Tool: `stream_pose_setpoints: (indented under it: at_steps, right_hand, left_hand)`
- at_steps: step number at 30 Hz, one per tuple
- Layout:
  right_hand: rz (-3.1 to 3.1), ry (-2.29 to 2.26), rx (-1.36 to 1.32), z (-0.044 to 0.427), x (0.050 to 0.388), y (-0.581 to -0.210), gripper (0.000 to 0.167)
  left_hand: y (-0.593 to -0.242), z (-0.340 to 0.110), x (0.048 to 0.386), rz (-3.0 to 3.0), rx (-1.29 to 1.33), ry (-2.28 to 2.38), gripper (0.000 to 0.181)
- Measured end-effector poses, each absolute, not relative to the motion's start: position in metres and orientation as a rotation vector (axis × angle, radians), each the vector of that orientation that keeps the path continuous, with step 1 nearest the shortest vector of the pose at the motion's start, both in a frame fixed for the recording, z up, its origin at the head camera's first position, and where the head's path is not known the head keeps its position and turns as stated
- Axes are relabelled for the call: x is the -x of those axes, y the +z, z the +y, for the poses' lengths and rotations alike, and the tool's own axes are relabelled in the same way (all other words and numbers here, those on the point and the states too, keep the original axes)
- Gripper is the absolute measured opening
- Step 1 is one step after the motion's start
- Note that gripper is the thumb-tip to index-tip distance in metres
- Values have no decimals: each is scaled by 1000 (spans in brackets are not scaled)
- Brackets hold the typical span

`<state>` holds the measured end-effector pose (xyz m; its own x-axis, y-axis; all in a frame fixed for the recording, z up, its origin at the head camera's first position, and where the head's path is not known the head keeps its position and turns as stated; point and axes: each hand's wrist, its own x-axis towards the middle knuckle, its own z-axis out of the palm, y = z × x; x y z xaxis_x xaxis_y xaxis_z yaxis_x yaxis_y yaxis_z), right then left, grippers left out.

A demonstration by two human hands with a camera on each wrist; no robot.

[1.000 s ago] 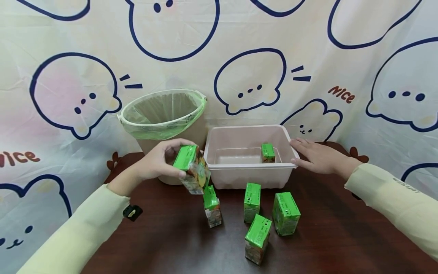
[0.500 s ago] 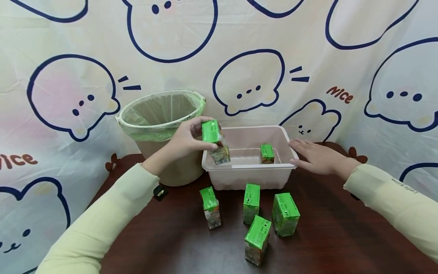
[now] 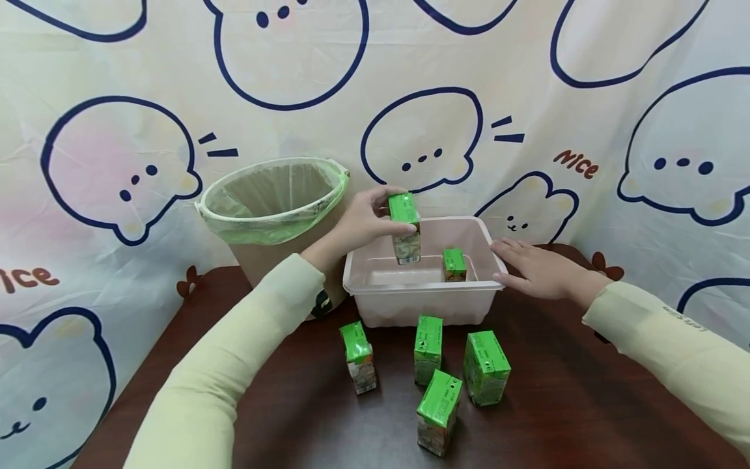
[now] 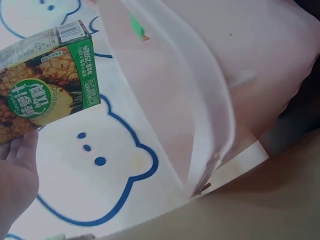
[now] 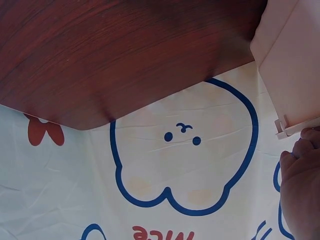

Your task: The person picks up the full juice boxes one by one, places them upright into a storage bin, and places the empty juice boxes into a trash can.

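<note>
In the head view my left hand (image 3: 368, 220) grips a green-topped juice carton (image 3: 404, 225) between thumb and fingers, above the left part of a pale pink plastic tub (image 3: 422, 286). Pineapple pictures and a barcode show on that carton (image 4: 47, 80) in the left wrist view. My right hand (image 3: 536, 268) rests on the tub's right rim with its fingers extended; the right wrist view shows its fingers (image 5: 305, 147) at the rim. Inside the tub, near the right side, stands another green-topped juice carton (image 3: 454, 264).
Several more juice cartons stand on the dark wooden table (image 3: 293, 417) before the tub, among them a left one (image 3: 359, 358) and a front one (image 3: 439, 410). A bin (image 3: 275, 215) with a green liner stands left of the tub. A printed cloth (image 3: 293, 52) hangs behind.
My left hand has carried its juice carton right and upward, from beside the tub's left front to over the tub. My right hand stays on the rim. The view has shifted slightly.
</note>
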<state>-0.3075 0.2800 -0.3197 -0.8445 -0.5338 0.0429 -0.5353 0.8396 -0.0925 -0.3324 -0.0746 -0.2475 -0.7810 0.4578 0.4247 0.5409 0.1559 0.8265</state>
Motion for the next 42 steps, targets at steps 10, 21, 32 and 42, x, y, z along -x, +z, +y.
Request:
stream_pose_setpoints:
  at_steps: [10, 21, 32, 42]
  right_hand:
    - [-2994, 172, -871, 276, 308, -319, 79]
    - [-2985, 164, -885, 276, 311, -319, 80]
    - [-2979, 179, -887, 277, 309, -319, 79]
    - [-2998, 184, -863, 280, 308, -319, 78]
  left_hand:
    - [-264, -54, 362, -2527, 960, -1625, 63]
    - [-280, -45, 373, -2684, 999, -1464, 62]
    - [-291, -35, 381, -2799, 1036, -1384, 62]
    - [-305, -32, 383, -2841, 1171, -1405, 59]
